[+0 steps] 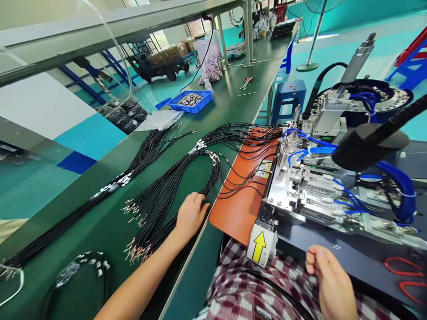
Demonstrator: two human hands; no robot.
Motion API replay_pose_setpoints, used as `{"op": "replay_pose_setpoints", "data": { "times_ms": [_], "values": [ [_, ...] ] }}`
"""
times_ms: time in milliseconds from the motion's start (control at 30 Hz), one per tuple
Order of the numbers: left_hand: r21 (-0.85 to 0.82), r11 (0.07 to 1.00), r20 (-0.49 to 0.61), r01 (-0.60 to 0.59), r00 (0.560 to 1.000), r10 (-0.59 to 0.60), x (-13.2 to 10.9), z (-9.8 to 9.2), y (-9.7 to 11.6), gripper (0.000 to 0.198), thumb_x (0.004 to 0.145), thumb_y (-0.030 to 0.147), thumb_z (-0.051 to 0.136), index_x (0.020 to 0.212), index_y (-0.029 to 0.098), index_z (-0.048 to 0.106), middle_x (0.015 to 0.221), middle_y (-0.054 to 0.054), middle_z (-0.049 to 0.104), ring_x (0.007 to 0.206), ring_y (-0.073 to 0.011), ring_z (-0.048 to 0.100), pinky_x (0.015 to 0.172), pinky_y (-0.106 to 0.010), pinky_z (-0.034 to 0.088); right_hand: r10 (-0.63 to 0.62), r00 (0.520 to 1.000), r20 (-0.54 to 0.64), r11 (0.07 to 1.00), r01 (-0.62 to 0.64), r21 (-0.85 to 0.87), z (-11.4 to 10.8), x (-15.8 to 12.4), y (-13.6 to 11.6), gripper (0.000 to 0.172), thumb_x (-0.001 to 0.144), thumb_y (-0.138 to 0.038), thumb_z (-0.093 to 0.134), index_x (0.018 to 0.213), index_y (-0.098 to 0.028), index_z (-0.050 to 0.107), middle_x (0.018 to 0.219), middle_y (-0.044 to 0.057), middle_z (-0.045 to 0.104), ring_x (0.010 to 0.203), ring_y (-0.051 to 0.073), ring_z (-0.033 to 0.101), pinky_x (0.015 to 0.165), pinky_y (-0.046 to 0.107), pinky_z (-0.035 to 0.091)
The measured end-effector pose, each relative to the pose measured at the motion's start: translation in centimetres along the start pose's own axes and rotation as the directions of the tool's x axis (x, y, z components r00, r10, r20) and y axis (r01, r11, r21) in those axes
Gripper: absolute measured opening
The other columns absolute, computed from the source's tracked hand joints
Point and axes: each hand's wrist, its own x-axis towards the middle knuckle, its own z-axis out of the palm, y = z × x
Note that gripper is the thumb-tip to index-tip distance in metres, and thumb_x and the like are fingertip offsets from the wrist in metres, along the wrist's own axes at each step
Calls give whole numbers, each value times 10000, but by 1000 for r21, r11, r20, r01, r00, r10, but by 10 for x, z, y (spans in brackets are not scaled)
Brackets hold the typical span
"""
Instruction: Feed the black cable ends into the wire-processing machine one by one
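My left hand lies over a bundle of thin black cables near the bench edge, its thumb apart from the fingers. Some fingertips are hidden against the cables. My right hand is in front of the machine's dark base, fingers curled in and thumb against them, with nothing visible in them. Several black cables run across an orange plate into the metal machine. The bundle has bare coloured wire ends at the near side and white connectors at its bend.
More black cable bundles lie on the green bench. Behind them stand a blue tray of small metal parts and a plastic bag. A yellow arrow sign hangs before the machine. Red-handled tools lie at right.
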Motion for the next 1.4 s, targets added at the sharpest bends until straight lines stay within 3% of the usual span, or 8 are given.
{"op": "replay_pose_setpoints", "data": {
  "times_ms": [500,633,733,800,933,1067,1233,1400],
  "values": [
    [-215,976,304,26,952,42,20,-44,-31,264,905,213,400,1117,202,559,985,-54,627,843,-182,596,744,-306,455,-38,986,159,999,43,-23,17,-9,-15,282,871,-487,567,828,-209,584,638,-35,507,553,104,443,552,220,386],
    [-646,678,575,350,808,131,42,-68,-21,305,918,300,422,1080,140,625,842,-70,646,658,-148,593,640,-285,466,-63,975,212,994,81,-78,21,-16,-24,265,879,-467,556,822,-211,586,644,-23,519,552,116,465,548,232,413],
    [-827,351,528,440,822,215,55,-70,3,393,872,303,548,1225,130,565,1107,-146,637,883,-201,642,751,-307,492,-75,929,362,983,130,-131,36,-26,-29,240,861,-435,585,947,-212,600,681,-4,562,556,139,523,556,261,464],
    [-859,354,453,371,872,186,59,-60,19,410,846,307,602,1220,141,567,1131,-142,640,936,-214,639,790,-311,490,-108,895,433,969,193,-157,50,-34,-30,306,873,-387,577,1130,-223,550,812,28,609,608,152,566,600,283,495],
    [-642,755,312,138,946,92,51,-36,33,273,875,372,562,1026,163,651,802,-39,660,714,-157,599,672,-270,461,-161,891,424,972,217,-89,72,-45,-35,564,842,-320,628,1341,-260,373,1010,61,606,733,162,615,633,279,514],
    [-126,970,224,-207,947,231,32,-37,44,257,921,315,471,1017,178,665,842,-66,595,773,-193,560,668,-303,421,-145,911,386,989,150,17,73,-45,-39,201,856,-324,616,1014,-215,559,796,5,610,624,128,596,630,267,507],
    [-165,791,273,-589,743,611,9,-38,96,204,934,258,466,1071,186,599,1016,-87,620,954,-227,551,826,-374,407,-130,925,356,991,130,22,69,-41,-45,141,834,-321,650,853,-197,586,647,-21,592,586,120,569,593,247,476],
    [-454,710,306,-539,654,692,0,-27,124,295,989,252,309,904,164,577,700,-33,601,623,-156,525,617,-280,383,-89,947,309,996,83,33,58,-40,-54,191,802,-366,676,846,-194,606,608,-27,585,502,102,518,500,228,440]
  ]
}}
